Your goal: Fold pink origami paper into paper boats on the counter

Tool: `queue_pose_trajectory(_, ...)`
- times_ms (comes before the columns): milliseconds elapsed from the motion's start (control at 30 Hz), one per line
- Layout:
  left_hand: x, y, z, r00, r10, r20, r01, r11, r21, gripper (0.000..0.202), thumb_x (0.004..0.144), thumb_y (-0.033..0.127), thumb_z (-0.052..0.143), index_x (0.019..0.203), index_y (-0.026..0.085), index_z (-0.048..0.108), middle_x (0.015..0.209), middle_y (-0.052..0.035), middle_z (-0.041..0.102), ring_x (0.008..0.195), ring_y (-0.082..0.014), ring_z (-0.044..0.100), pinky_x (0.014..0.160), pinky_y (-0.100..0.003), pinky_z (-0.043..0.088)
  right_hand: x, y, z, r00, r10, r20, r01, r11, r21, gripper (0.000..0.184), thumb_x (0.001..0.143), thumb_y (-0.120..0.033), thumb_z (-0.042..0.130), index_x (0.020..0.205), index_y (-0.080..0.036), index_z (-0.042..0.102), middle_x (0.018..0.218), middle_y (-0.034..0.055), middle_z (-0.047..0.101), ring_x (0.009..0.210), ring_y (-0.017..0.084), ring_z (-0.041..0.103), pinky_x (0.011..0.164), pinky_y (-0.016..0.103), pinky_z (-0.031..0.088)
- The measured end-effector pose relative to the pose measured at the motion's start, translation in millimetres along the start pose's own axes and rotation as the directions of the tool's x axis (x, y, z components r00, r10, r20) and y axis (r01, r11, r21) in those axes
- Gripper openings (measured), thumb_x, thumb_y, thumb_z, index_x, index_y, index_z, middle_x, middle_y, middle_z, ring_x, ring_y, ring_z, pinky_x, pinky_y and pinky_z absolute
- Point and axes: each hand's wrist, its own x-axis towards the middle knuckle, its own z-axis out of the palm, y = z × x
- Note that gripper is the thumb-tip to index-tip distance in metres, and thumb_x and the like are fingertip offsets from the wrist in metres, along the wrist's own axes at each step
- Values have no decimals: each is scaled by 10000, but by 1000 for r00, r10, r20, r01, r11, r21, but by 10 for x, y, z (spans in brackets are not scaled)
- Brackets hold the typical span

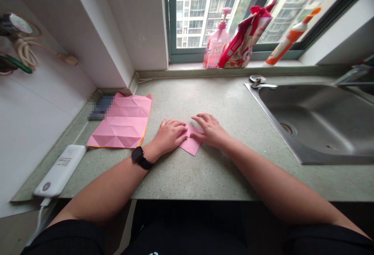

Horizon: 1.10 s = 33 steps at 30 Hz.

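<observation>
A small pink folded paper (192,146) lies flat on the speckled counter (187,177), one corner pointing toward me. My left hand (168,135), with a black watch on its wrist, rests over the paper's left side, fingertips touching it. From the right, my right hand (210,130) presses its thumb on the paper near the middle. The fingers of that hand are spread and raised a little off the surface. Both hands hide the paper's left and right corners. Neither hand grips anything; the paper stays on the counter under them.
Creased pink sheets (122,120) lie at the left, by a blurred dark object (101,106). A white power bank (61,169) with a cable sits near the front left edge. At the right is a steel sink (321,122). A pump bottle (216,48) stands on the windowsill.
</observation>
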Motion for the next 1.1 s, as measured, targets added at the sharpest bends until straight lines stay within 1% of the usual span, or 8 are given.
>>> queue_pose_trajectory(167,0,-7,-16,1000,-3,15,3,1000,2,230,1069,393,696,1248,277,781,1472,-72,734,1369,-302,631,1308,-639,299,-31,247,-34,995,70,68,-67,996,-51,716,944,-596,793,1574,-316,602,1677,176,515,1589,474,403,1260,710,387)
queue_pose_trajectory(333,1,-14,-5,1000,-2,11,2,1000,-8,227,1061,386,708,1246,275,779,1469,-73,735,1366,-301,632,1306,-635,297,-42,501,-135,977,138,161,-132,990,-50,763,925,-630,803,1593,-322,601,1760,168,425,1650,486,316,1299,732,316)
queue_pose_trajectory(567,9,-24,1,1000,-8,6,8,1000,-26,230,1045,370,729,1244,268,780,1457,-67,745,1362,-307,636,1301,-647,298,-44,689,-193,963,181,201,-183,983,-10,875,893,-583,825,1660,-289,524,1760,192,426,1638,489,352,1287,745,341)
queue_pose_trajectory(667,18,-25,7,1000,-2,-4,2,1000,-30,225,1040,360,726,1234,264,786,1451,-70,747,1353,-306,639,1275,-622,344,-16,636,-271,981,139,136,-148,987,62,770,935,-517,788,1635,-295,555,1707,172,502,1609,432,428,1292,673,390)
queue_pose_trajectory(800,49,-7,29,999,-6,-41,6,1000,-20,188,1073,352,665,1156,260,806,1367,-62,783,1298,-289,662,1251,-583,380,34,430,-378,998,4,-57,6,984,180,407,1028,-379,664,1418,-299,747,1412,125,727,1339,330,686,1167,546,549)
queue_pose_trajectory(867,63,9,40,998,-11,-57,10,1000,-8,189,1074,375,667,1125,257,806,1333,-57,793,1277,-288,667,1247,-583,382,39,282,-391,994,-100,-45,107,974,201,270,1040,-311,641,1226,-301,836,1218,94,792,1132,285,757,1046,488,605)
queue_pose_trajectory(933,67,22,47,998,-14,-64,14,1000,3,194,1060,408,694,1119,256,799,1340,-58,788,1278,-296,664,1241,-587,387,28,133,-376,974,-226,8,219,952,213,246,1044,-259,637,1115,-315,866,1113,67,812,1027,246,759,970,439,609)
queue_pose_trajectory(1100,58,31,58,997,-13,-71,14,1000,15,182,1047,388,714,1138,245,782,1336,-57,782,1268,-291,664,1235,-562,403,1,-106,-302,941,-337,19,322,915,242,250,1059,-270,654,1166,-331,872,1067,66,807,960,221,727,894,393,584)
